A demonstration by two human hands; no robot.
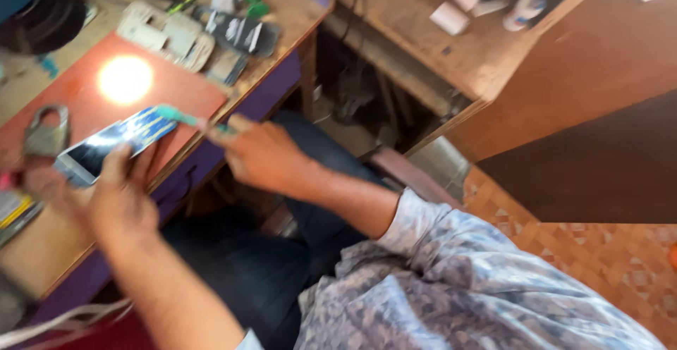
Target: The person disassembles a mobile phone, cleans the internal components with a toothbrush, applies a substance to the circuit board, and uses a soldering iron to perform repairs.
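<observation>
Wooden workbench (49,237) with a purple front edge is seen along the left of the frame, blurred throughout by camera motion. Nearest the camera, a patterned grey sleeve (451,279) and dark trousers (240,265) are noted. The left hand (116,195) is closed around the lower end of a smartphone (113,145), which is held tilted just above the bench edge, its dark screen facing up. The right hand (261,154) is closed on a green-handled tool (187,118), whose far end lies against the upper end of the smartphone. A red mat (176,86) is observed beneath and beyond the phone, marked by a bright spot of lamp light (125,79). A grey padlock (46,133) rests on the mat's left side, near the phone. Further back, white phone parts (166,34) and a dark flat part (240,33) are recorded, close together. A second wooden surface (451,47) carrying small pale boxes (451,4) is seen beyond, well apart from the hands. Patterned floor tiles (599,251) are visible at lower right.
</observation>
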